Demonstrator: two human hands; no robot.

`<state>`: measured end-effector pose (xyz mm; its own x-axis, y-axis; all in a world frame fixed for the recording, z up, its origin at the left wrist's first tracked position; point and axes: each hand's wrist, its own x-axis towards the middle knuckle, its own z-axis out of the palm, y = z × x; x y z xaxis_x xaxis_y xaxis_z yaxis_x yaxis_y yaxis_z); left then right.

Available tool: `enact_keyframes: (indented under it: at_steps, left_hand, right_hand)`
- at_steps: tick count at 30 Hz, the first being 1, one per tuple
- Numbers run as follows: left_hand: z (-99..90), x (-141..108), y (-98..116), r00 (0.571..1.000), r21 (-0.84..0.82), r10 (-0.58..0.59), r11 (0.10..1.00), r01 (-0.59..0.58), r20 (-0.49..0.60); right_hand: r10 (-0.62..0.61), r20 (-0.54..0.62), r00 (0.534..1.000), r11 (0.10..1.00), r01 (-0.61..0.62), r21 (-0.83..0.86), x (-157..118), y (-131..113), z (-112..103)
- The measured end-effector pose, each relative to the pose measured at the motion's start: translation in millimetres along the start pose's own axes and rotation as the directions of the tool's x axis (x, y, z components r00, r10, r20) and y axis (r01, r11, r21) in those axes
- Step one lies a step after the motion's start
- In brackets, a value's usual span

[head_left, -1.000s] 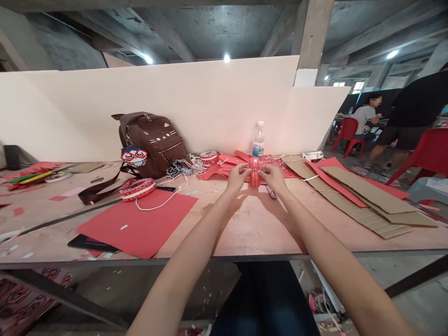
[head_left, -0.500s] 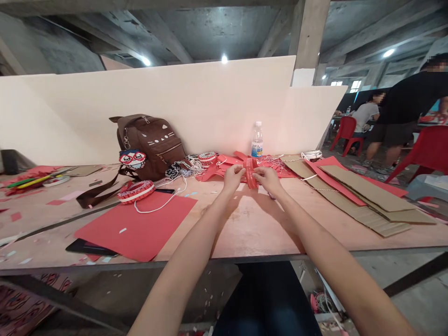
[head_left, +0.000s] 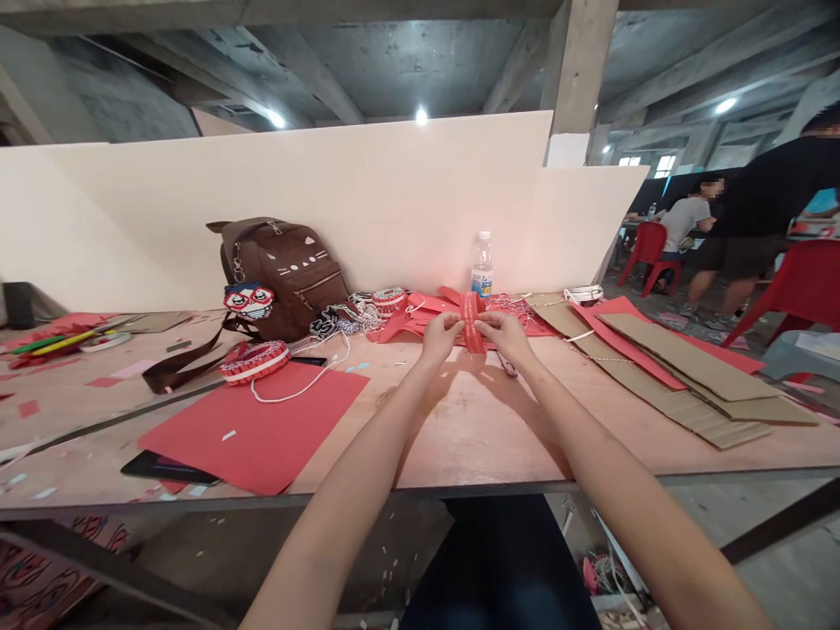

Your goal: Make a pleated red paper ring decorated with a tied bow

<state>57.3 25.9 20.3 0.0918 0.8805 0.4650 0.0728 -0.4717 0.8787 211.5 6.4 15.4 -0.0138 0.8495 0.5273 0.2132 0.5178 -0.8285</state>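
Observation:
A red ring-shaped paper piece (head_left: 472, 322) is held upright above the middle of the table. My left hand (head_left: 441, 336) pinches its left side, and my right hand (head_left: 504, 334) pinches its right side. Behind the hands lie red paper strips (head_left: 407, 324) and patterned cord. A clear bottle (head_left: 482, 267) with a blue label stands just beyond them. To the left, a red and white round piece (head_left: 255, 360) with a white string rests by a red sheet (head_left: 262, 429).
A brown backpack (head_left: 282, 276) leans against the pale board (head_left: 394, 201). Cardboard strips (head_left: 696, 367) and red paper lie at the right. Pens (head_left: 62, 339) are at the far left. Two people are beyond, near red chairs (head_left: 647, 249).
Both hands still hold the red ring, which has turned slightly. My right fingers have shifted a little along its side. The view has tilted very slightly.

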Motion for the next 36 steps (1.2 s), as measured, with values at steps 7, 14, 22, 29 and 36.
enact_keyframes:
  at_steps: [7, 14, 22, 29, 36]
  left_hand:
    - [2.3, -2.3, 6.7, 1.0, -0.015, 0.015, 1.0, -0.014, 0.02]
    - [8.2, -6.4, 6.7, 0.988, -0.048, -0.031, 0.998, 0.038, 0.148]
    - [-2.9, -0.3, 5.7, 0.999, -0.012, -0.02, 1.0, 0.02, -0.046]
    - [2.0, -6.9, 9.4, 0.999, -0.075, -0.028, 0.997, 0.025, -0.032]
    - [13.2, -10.0, 14.2, 0.999, -0.136, -0.005, 0.991, 0.011, 0.044]
  right_hand:
    - [0.043, -0.024, 0.999, 0.998, -0.044, -0.035, 0.6, 2.7, -2.6]
    - [0.04, -0.064, 0.997, 0.999, -0.039, 0.018, 1.4, 0.0, -6.9]
    - [0.046, 0.061, 0.997, 0.995, -0.052, 0.09, -1.9, 0.0, 4.1]
    - [0.092, -0.002, 0.996, 0.996, -0.092, 0.001, -2.6, 3.6, 5.4]
    - [0.1, -0.042, 0.994, 0.995, -0.1, 0.019, -4.1, -5.1, 0.0]
